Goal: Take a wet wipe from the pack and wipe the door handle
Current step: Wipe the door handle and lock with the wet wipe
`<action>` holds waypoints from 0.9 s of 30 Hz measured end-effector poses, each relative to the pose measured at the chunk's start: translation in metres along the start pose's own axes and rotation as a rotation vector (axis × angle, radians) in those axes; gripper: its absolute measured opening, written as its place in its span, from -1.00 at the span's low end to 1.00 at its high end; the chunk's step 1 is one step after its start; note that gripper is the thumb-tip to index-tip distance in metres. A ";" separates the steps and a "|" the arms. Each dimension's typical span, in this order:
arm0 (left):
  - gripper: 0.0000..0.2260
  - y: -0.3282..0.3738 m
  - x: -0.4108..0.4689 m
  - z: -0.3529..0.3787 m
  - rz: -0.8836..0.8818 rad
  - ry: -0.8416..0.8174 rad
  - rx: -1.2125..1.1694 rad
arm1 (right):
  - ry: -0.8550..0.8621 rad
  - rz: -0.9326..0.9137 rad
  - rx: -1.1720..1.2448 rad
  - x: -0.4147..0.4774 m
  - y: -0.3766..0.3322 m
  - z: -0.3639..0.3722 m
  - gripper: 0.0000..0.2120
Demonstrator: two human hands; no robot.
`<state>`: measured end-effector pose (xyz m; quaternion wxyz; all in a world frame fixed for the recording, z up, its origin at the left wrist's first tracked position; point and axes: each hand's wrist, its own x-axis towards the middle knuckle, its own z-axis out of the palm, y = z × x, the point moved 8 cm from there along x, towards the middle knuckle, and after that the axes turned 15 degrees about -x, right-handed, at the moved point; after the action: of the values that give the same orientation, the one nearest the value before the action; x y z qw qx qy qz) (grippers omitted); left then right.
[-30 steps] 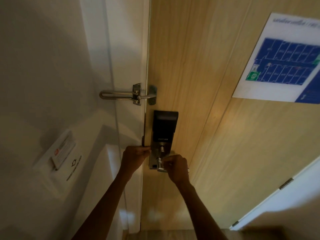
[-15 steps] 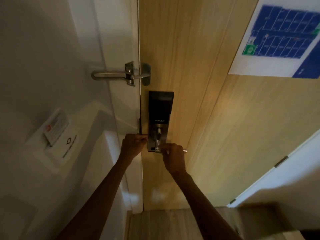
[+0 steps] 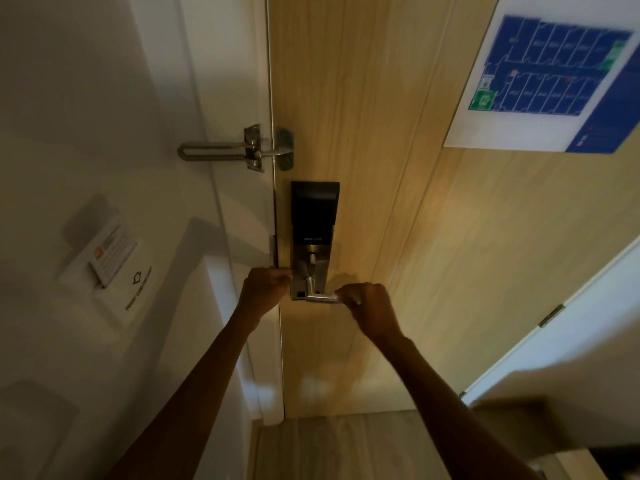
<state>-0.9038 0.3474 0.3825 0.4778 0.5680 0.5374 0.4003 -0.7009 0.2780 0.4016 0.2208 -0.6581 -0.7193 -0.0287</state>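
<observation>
The silver lever door handle [image 3: 320, 298] sticks out to the right from the dark lock plate [image 3: 313, 237] on the wooden door [image 3: 381, 168]. My right hand [image 3: 369, 308] is closed around the lever's outer end. A small pale bit of the wet wipe [image 3: 356, 301] shows between its fingers. My left hand [image 3: 265, 287] is a closed fist against the door's edge, just left of the lock plate. Whether it holds anything is hidden. The wipe pack is not in view.
A metal swing-bar door guard [image 3: 239, 150] bridges the white frame and the door above the lock. A key-card holder [image 3: 104, 258] hangs on the left wall. An evacuation plan [image 3: 554, 84] is fixed to the door's upper right. A white hinged panel [image 3: 571, 323] stands at the right.
My right hand has slid right along the lever, from near its base to its outer end. The left fist has stayed at the door's edge. The view has shifted slightly.
</observation>
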 end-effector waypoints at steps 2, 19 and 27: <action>-0.73 0.003 -0.005 0.004 0.018 0.016 -0.003 | 0.045 0.116 -0.009 -0.005 0.035 -0.014 -0.86; -0.72 0.015 -0.016 0.007 0.030 -0.020 0.002 | 0.051 0.085 -0.017 -0.010 0.033 -0.012 -0.83; -0.75 0.013 -0.015 0.008 0.003 -0.031 -0.017 | 0.036 -0.102 -0.067 -0.007 -0.040 0.013 -0.76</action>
<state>-0.8948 0.3318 0.3939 0.4905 0.5710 0.5254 0.3967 -0.7428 0.2703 0.3970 0.2097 -0.6268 -0.7466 -0.0757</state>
